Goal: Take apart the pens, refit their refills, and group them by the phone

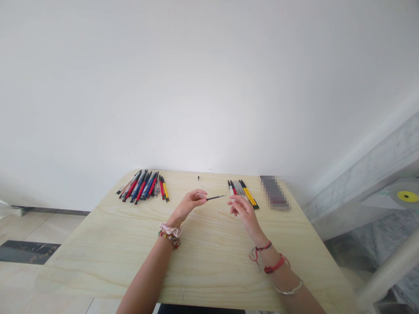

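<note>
The left hand (194,200) pinches a slim, dark, seemingly plastic rod with a pale end (216,197), pointing across the gap toward the right hand (242,207). Whether those curled fingers hold anything, I can't tell. A light, steady pinch should suit so thin a piece.

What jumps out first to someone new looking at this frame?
Probably the two hands mid-table: the left hand pinches a thin dark rod that points toward the right hand. Next, the colourful heap of pens at the table's far left, with a smaller row of pens just beyond the right hand. The pixelated dark slab at the far right also stands out.
</note>
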The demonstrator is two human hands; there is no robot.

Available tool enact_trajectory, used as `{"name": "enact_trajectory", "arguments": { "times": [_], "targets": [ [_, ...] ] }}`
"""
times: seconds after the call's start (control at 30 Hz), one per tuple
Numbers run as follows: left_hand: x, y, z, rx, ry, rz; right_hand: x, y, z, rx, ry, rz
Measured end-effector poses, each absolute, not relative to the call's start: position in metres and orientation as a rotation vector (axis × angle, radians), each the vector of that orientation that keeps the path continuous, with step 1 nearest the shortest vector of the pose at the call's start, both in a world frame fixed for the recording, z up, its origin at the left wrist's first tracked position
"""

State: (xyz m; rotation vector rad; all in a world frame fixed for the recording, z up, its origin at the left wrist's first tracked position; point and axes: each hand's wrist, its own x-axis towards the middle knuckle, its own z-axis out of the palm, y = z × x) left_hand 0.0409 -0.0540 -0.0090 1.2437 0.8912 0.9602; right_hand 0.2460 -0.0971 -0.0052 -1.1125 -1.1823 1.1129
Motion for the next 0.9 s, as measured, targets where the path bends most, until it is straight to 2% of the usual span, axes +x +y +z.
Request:
{"name": "enact_trajectory", "arguments": {
  "times": [0.63, 0.9],
  "targets": [
    [0.04, -0.051, -0.014, 1.482, 1.004, 0.858, 0.245, -0.099, -0.009, -1.28, -1.552, 0.847],
    [0.027, -0.045, -0.017, 1.482, 1.058, 0.904, 0.25, -0.098, -0.011, -1.322, -1.659, 0.533]
  ]
}}
